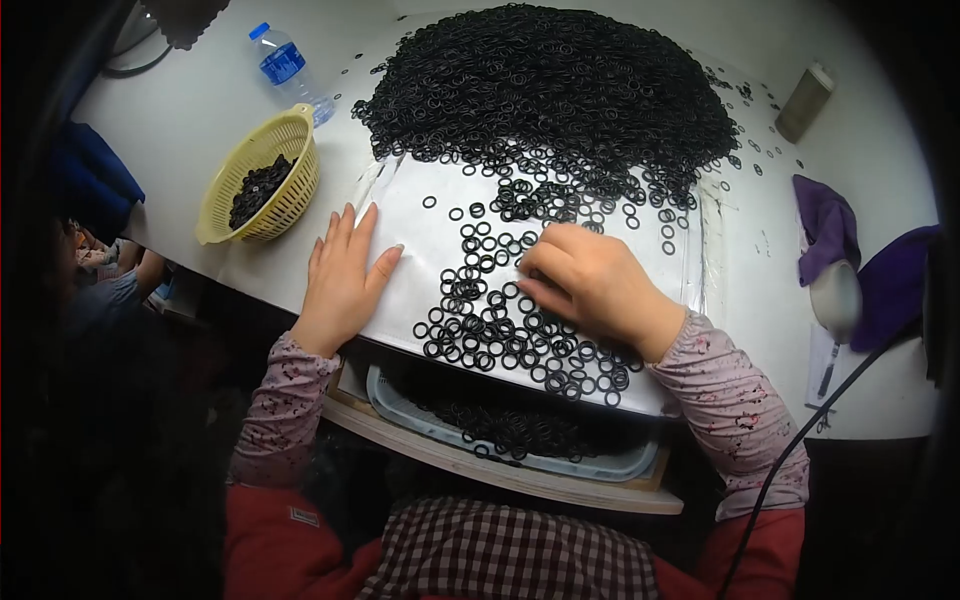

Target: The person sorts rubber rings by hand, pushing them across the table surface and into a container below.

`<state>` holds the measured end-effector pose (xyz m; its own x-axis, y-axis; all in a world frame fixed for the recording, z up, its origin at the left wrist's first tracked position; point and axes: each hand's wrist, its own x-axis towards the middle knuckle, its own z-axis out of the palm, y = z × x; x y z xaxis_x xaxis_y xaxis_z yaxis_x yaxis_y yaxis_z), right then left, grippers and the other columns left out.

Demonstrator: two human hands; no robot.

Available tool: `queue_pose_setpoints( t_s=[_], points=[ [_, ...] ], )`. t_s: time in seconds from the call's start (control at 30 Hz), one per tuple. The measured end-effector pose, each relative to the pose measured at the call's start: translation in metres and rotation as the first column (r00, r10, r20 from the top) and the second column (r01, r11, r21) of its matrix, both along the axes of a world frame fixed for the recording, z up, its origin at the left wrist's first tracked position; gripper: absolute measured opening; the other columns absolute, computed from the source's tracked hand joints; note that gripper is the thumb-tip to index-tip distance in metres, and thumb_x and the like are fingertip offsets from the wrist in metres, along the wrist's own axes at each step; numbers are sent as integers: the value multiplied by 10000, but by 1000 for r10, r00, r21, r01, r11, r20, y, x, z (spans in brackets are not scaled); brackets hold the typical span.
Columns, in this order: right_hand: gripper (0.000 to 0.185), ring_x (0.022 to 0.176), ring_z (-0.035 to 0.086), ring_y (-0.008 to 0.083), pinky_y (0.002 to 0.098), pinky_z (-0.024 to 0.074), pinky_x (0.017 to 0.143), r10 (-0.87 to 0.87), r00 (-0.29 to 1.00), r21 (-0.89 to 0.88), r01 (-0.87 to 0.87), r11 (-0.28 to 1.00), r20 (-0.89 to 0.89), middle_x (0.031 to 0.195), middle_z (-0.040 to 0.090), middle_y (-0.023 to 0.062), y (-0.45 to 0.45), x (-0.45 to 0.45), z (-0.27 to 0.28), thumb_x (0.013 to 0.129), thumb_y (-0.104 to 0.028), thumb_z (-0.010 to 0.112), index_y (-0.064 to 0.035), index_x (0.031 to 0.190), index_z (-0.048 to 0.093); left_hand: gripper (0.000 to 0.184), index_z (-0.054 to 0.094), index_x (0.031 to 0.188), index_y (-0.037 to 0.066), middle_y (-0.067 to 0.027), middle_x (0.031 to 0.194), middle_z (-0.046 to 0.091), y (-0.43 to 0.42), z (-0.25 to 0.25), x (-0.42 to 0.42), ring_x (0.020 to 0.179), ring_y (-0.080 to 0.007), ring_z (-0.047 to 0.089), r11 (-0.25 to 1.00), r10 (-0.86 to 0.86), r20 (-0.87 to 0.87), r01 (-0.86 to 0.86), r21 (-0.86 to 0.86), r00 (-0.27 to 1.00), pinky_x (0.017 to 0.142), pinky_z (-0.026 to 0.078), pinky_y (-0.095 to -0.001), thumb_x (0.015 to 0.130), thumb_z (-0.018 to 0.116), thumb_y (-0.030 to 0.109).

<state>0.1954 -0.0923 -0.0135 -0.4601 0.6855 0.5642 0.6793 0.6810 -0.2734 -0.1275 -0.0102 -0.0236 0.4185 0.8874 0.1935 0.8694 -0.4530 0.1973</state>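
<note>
My left hand (344, 280) lies flat on the white work surface (405, 290), fingers spread, holding nothing. Over the scattered black rings (490, 330), my right hand (600, 280) is curled with thumb and fingers drawn together. Its fingertips are partly hidden, so whatever they pinch cannot be made out. The loose rings, which look like O-rings, spread from beneath that hand down to the front edge. Behind them rises a large heap of the same black rings (545, 85).
A yellow basket (308, 150) with black pieces and a water bottle (283, 62) stand left. Below the front edge, an open drawer holds a pale blue tray (385, 395) of rings. At right are a purple cloth (828, 225), a small bottle (805, 102), a pen (829, 368) and a cable (790, 450).
</note>
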Motion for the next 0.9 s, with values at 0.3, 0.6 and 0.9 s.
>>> queue_pose_setpoints(
  t_s=[0.3,0.6,0.9],
  points=[
    [223,658,621,255,380,528,564,285,955,-120,-293,949,-78,773,547,70,-37,-34,7,854,-180,769,-82,778,583,652,385,1557,12,-296,1600,361,-14,0,55,1509,-459,308,944,-330,113,329,24,937,1237,222,-539,1077,481,444],
    [211,1153,613,298,426,473,985,-112,978,-75,101,992,-175,1176,708,103,-1,16,1,842,-207,808,-71,991,745,523,480,1490,-3,-263,1558,444,-74,27,73,1489,-435,364,683,-574,425,696,-223,700,1220,296,-492,1051,564,269],
    [188,894,672,254,393,532,818,-272,914,-547,67,834,-303,959,735,97,-3,21,21,895,-201,778,-25,951,742,209,679,1153,37,-113,1084,660,-12,51,96,1019,-247,653,750,-523,499,651,-117,691,895,521,-345,961,677,120]
  ],
)
